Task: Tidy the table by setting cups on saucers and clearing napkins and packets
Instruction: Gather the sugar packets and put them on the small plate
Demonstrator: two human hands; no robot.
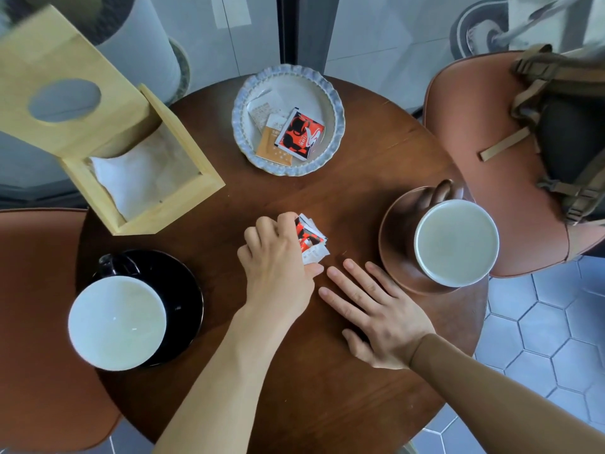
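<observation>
My left hand (pixel 278 257) grips a small bunch of red, black and white packets (pixel 311 239) at the middle of the round wooden table (pixel 294 371). My right hand (pixel 370 309) lies flat on the table just right of it, fingers straight. A black cup with a pale inside (pixel 116 321) stands on a black saucer (pixel 185 296) at the left. At the right, a brown cup (pixel 455 242) rests on a brown saucer (pixel 396 244). A ruffled pale plate (pixel 244 106) at the back holds several packets (pixel 299 134).
A wooden napkin box (pixel 140 198) with its lid (pixel 65 80) raised holds white napkins (pixel 140 175) at the back left. Brown chairs stand left (pixel 32 322) and right (pixel 484 132); a backpack (pixel 563 126) lies on the right one. Tiled floor lies beyond the table's right edge.
</observation>
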